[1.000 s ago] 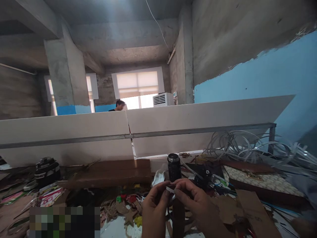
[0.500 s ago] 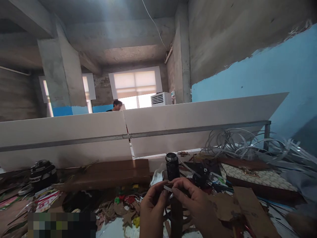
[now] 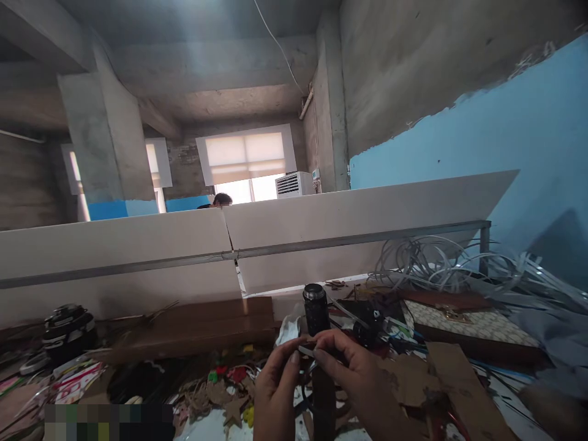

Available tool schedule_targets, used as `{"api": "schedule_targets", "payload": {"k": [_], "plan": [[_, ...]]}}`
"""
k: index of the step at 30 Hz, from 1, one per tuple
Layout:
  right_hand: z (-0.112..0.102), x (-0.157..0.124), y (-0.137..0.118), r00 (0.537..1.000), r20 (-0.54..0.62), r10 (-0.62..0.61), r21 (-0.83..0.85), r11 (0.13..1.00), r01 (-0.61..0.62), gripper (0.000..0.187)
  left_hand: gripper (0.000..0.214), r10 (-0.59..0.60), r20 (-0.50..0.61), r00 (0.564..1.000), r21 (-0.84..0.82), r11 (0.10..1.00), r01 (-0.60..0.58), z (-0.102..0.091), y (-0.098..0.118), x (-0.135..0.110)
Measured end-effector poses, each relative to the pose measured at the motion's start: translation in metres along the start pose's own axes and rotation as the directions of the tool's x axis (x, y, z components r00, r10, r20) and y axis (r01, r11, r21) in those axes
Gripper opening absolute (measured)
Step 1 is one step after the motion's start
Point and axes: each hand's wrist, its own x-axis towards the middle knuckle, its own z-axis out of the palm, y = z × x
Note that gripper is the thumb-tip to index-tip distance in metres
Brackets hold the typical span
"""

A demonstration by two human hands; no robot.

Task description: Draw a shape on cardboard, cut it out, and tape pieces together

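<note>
My left hand (image 3: 278,386) and my right hand (image 3: 346,370) meet in front of me at the lower middle, fingertips almost touching. Pinched between both sets of fingers is a small pale flat strip (image 3: 306,351), one end in each hand. What else the fingers may cover is hidden. Just beyond them stands an uncapped black bottle (image 3: 315,309) with a metal threaded neck. Beside it lies a crumpled white plastic bag (image 3: 288,329). Under the hands hangs a dark band or strap (image 3: 324,398), partly covered.
Star-shaped brown pieces (image 3: 235,410) and small coloured bits lie left of my hands. Cardboard pieces (image 3: 452,383) and a patterned bag (image 3: 473,321) lie right, below coiled pale strips (image 3: 427,263). White panels (image 3: 367,217) border the back; behind them is a person's head (image 3: 223,199).
The whole view has shifted slightly, so most things sit a little further left. Both hands keep the strip pinched. The person behind the panels has lowered their head.
</note>
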Motion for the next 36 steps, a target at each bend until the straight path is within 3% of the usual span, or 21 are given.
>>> {"api": "schedule_targets", "payload": {"k": [8,17,29,36], "plan": [[0.001,-0.001,-0.001,1.0,0.022,0.003,0.032,0.999,-0.004,0.03,0.049,0.081,0.002,0.997,0.064,0.995,-0.081,-0.002,-0.007,0.004],[-0.001,0.0,-0.001,1.0,0.024,-0.016,0.038,0.999,0.015,0.029,0.042,0.118,-0.041,0.992,0.075,0.991,-0.114,0.004,0.001,-0.001],[0.0,-0.002,-0.008,0.997,0.031,0.076,0.037,0.996,-0.077,0.035,0.046,0.108,-0.074,0.991,0.098,0.99,-0.1,0.004,-0.001,-0.002],[0.0,-0.002,-0.014,0.998,-0.016,0.065,-0.012,0.998,-0.066,0.033,0.044,0.126,-0.087,0.988,0.108,0.987,-0.117,0.004,-0.003,-0.003]]}}
